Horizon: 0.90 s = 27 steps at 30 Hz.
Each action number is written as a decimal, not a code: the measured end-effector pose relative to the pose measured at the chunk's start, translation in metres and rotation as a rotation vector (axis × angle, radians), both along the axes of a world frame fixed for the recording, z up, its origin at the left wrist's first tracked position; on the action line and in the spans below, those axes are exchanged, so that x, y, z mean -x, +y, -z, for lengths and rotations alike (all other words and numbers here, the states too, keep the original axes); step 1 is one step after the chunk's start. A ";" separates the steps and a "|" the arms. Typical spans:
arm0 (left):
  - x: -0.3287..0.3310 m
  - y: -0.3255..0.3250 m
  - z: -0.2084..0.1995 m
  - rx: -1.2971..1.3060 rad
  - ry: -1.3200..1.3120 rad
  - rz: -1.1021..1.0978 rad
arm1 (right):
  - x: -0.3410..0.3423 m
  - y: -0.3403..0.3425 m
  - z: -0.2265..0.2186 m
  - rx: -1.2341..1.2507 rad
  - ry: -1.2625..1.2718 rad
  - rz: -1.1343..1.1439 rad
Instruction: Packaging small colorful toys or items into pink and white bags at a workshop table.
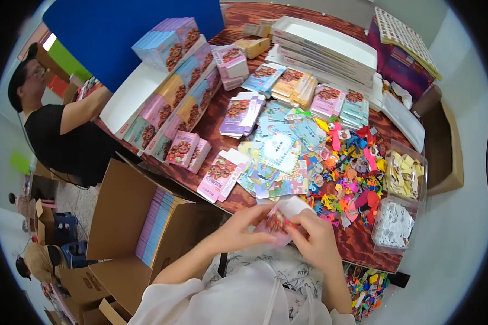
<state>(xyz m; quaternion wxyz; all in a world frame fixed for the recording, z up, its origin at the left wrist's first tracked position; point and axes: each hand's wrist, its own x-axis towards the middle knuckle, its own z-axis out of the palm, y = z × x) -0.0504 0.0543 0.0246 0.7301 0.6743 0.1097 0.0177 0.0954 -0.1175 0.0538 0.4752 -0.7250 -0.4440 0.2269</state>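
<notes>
While narrow, 2-handed grip (237, 231) (316, 239) on pink carton (276, 223).

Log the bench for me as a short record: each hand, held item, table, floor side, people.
Left hand: around a small pink printed cardboard box
Right hand: pinching the same box
Held item: motion-blurred; contents not visible
Table ahead: spread multicoloured printed cards
Table right: heap of multicoloured plastic toys
Lower left: open brown cardboard carton, boxes packed inside
People: co-worker in a black top, far left
</notes>
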 end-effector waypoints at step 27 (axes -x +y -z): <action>-0.009 -0.023 0.029 0.347 -0.048 -0.172 | -0.003 -0.016 0.019 -0.210 0.215 0.286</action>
